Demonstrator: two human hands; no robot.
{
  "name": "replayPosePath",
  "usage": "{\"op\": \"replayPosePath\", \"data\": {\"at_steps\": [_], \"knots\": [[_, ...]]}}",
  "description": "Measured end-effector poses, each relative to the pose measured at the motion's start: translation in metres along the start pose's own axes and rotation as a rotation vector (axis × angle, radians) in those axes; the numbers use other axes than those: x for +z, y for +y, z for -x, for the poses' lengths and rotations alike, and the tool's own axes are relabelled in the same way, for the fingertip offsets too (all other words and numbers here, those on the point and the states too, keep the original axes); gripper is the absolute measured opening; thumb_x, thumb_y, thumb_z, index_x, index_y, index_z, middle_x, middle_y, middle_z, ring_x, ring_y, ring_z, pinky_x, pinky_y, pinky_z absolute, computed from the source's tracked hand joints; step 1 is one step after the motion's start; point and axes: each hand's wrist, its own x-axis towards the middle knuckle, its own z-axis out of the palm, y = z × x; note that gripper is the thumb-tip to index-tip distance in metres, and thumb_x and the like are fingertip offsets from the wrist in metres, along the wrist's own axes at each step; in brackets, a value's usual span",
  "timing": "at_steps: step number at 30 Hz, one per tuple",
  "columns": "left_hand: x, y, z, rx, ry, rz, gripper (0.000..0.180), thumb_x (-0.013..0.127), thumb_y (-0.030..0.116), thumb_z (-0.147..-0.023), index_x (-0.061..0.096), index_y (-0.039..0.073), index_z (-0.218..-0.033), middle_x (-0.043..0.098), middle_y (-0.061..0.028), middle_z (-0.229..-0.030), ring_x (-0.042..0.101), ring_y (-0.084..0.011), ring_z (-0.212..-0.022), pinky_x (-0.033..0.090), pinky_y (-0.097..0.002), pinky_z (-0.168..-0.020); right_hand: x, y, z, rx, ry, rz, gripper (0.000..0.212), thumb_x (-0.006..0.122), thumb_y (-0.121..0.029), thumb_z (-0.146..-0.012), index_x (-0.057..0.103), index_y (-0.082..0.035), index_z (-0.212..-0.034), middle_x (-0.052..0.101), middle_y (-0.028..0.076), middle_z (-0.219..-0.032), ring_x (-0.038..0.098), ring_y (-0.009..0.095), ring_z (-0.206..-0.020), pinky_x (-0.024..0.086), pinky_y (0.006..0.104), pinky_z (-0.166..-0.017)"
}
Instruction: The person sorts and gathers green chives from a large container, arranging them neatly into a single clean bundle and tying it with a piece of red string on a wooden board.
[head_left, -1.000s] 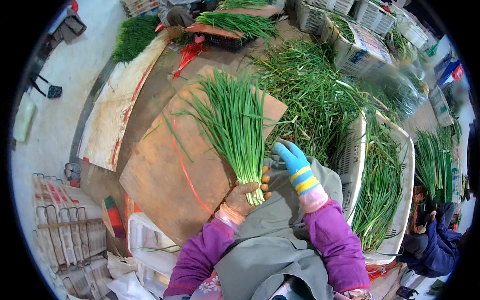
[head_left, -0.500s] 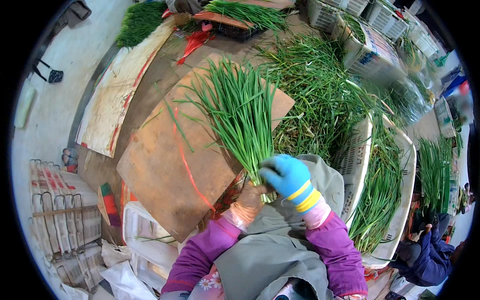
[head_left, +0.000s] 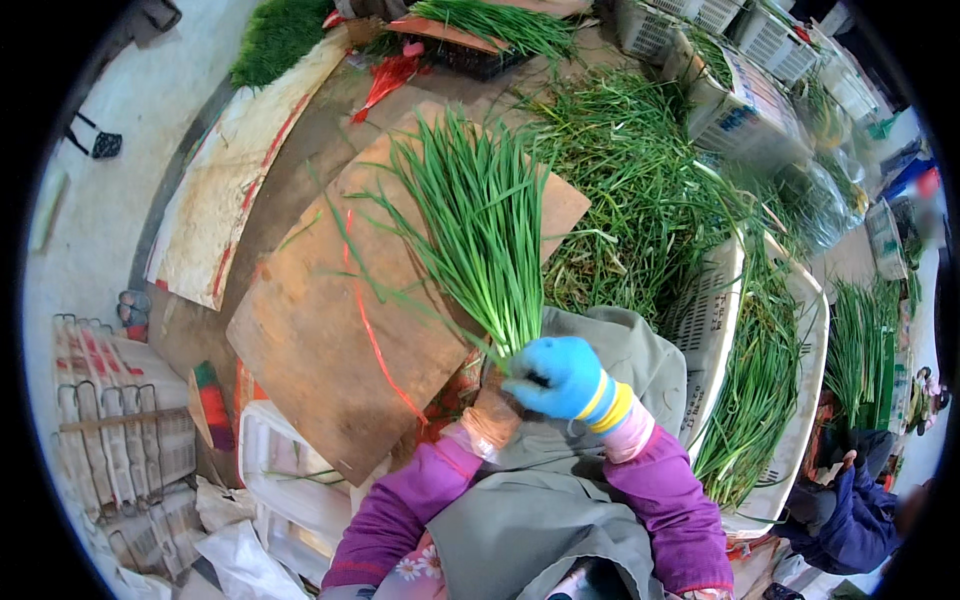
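Note:
A thick bunch of garlic chives (head_left: 480,230) fans out over a brown board (head_left: 310,330), with its pale stalk ends toward me. My left hand (head_left: 491,405), in a brownish-orange glove, is closed around the stalks low down. Against the bunch's base, my right hand (head_left: 562,378), in a blue glove with yellow cuff bands, has its fingers curled closed on chives; its fingertips are partly hidden. A blurred loose leaf (head_left: 405,298) slants over the board toward my hands. The cut ends lie mostly behind my right hand. A red strip (head_left: 360,300) rests on the board, left of the bunch.
Right of the board lies a large heap of loose greens (head_left: 620,215). A white crate (head_left: 710,345) full of greens stands beside my right knee. A white tub (head_left: 290,460) is at the near left. Red ties (head_left: 388,80) lie beyond the board. Another person (head_left: 845,510) sits at far right.
My right hand has moved slightly down and left, and its fingers have curled in at the stalks. A leaf over the board has shifted and blurred. My left hand keeps its hold.

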Motion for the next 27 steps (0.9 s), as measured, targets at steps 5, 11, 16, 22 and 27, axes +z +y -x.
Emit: {"op": "replayPosePath", "data": {"at_steps": [5, 11, 16, 22, 27], "knots": [[0.009, 0.024, -0.002, -0.263, -0.095, 0.756, 0.039, 0.052, 0.01, -0.087, 0.043, 0.006, -0.124, 0.051, -0.0093, -0.118, 0.05, -0.0243, -0.111, 0.044, -0.0379, -0.093, -0.009, -0.01, 0.0, 0.113, -0.037, -0.149, 0.017, 0.072, -0.018, -0.072, 0.061, -0.005, -0.073, 0.057, 0.009, -0.062, 0.055, 0.023, -0.054, 0.044, 0.0323, -0.051], [0.011, 0.051, -0.007, -0.296, -0.157, 0.259, 0.056, 0.066, 0.004, -0.077, 0.041, 0.007, -0.127, 0.053, -0.009, -0.116, 0.055, -0.0235, -0.106, 0.046, -0.0369, -0.091, 0.003, 0.011, 0.016, 0.694, 0.187, -0.717, 0.017, 0.071, -0.013, -0.075, 0.064, 0.0, -0.082, 0.057, 0.001, -0.063, 0.051, 0.007, -0.056, 0.041, 0.0249, -0.05], [0.009, 0.04, -0.007, -0.215, 0.01, 0.046, 0.037, 0.059, 0.018, -0.086, 0.05, 0.002, -0.118, 0.058, -0.0098, -0.106, 0.059, -0.0203, -0.096, 0.05, -0.0344, -0.083, 0.015, 0.018, 0.03, 0.48, 0.128, -0.559, 0.017, 0.071, -0.012, -0.076, 0.064, 0.0, -0.085, 0.059, 0.001, -0.065, 0.051, 0.007, -0.056, 0.042, 0.023, -0.052], [0.015, 0.037, -0.009, -0.286, 0.261, 0.048, 0.017, 0.06, 0.016, -0.087, 0.059, 0.001, -0.095, 0.062, -0.0084, -0.08, 0.063, -0.0178, -0.07, 0.054, -0.03, -0.061, -0.025, -0.006, -0.008, 0.225, 0.661, -1.435, 0.032, 0.068, -0.01, -0.076, 0.058, -0.001, -0.104, 0.061, 0.004, -0.081, 0.057, 0.012, -0.068, 0.048, 0.0259, -0.061], [0.038, 0.044, -0.013, -0.196, 0.251, -0.074, 0.012, 0.06, 0.007, -0.084, 0.058, 0.001, -0.094, 0.061, -0.0082, -0.077, 0.062, -0.0196, -0.062, 0.053, -0.0305, -0.054, -0.007, 0.018, -0.029, 0.459, 0.047, 0.111, 0.051, 0.071, -0.039, -0.072, 0.058, -0.005, -0.108, 0.062, 0.013, -0.088, 0.062, 0.028, -0.078, 0.049, 0.0377, -0.068]]}}
